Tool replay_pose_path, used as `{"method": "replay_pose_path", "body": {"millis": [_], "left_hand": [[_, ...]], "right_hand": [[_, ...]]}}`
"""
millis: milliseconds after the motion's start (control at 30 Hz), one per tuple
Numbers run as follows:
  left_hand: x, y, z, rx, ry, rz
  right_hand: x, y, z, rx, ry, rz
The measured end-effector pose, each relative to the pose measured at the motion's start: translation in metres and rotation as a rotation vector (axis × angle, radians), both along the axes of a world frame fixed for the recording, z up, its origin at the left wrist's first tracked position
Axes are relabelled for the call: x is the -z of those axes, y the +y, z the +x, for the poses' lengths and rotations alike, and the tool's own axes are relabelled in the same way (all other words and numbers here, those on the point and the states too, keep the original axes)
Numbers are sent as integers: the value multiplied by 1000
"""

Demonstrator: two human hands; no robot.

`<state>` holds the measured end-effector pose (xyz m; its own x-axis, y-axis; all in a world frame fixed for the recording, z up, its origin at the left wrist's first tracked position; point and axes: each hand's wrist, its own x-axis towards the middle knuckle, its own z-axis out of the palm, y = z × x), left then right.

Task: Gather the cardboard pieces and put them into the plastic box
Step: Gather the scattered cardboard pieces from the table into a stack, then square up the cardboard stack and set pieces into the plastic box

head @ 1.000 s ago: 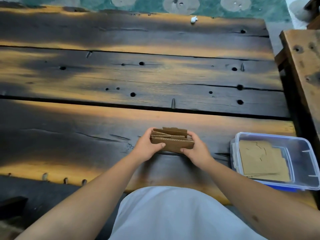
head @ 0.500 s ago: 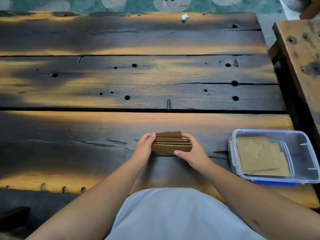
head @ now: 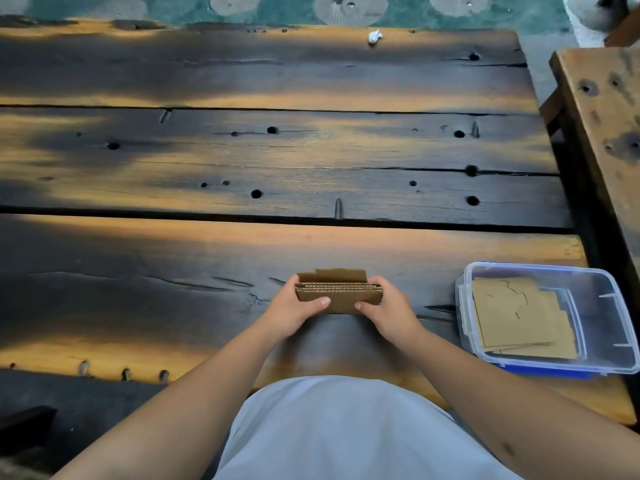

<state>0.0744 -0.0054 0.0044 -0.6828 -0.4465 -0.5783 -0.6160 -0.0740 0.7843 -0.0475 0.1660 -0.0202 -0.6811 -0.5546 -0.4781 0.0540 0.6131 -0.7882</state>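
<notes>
A stack of brown cardboard pieces (head: 341, 292) stands on edge on the dark wooden table (head: 277, 161), near its front edge. My left hand (head: 294, 311) grips the stack's left end and my right hand (head: 388, 311) grips its right end, thumbs on the near face. To the right sits a clear plastic box (head: 609, 306) with a blue rim, open, with flat cardboard pieces (head: 516, 317) lying inside it.
A small white scrap (head: 374, 37) lies at the table's far edge. A second wooden surface (head: 606, 109) stands at the right, beyond a gap. Green patterned floor (head: 277, 8) shows past the table.
The stack has been squared up between both hands and stands more upright. My left hand shifted from pressing the end with its fingers to wrapping round it.
</notes>
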Motion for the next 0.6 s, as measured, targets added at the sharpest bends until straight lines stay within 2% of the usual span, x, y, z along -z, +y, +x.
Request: {"method": "replay_pose_path", "body": {"millis": [167, 267, 333, 433, 533, 600], "left_hand": [[0, -1, -1, 44, 7, -37], [-1, -2, -1, 71, 11, -43], [0, -3, 0, 76, 12, -49], [0, -2, 1, 100, 15, -63], [1, -2, 5, 109, 32, -55], [1, -2, 7, 114, 27, -70]], "right_hand": [[-10, 7, -7, -75, -120, -6], [-22, 12, -13, -102, -83, -94], [-31, 8, -19, -110, 2, -146], [-47, -8, -26, -234, 226, -148], [-59, -30, -29, -541, 488, -66], [-63, -39, -30, -734, 587, 35]]}}
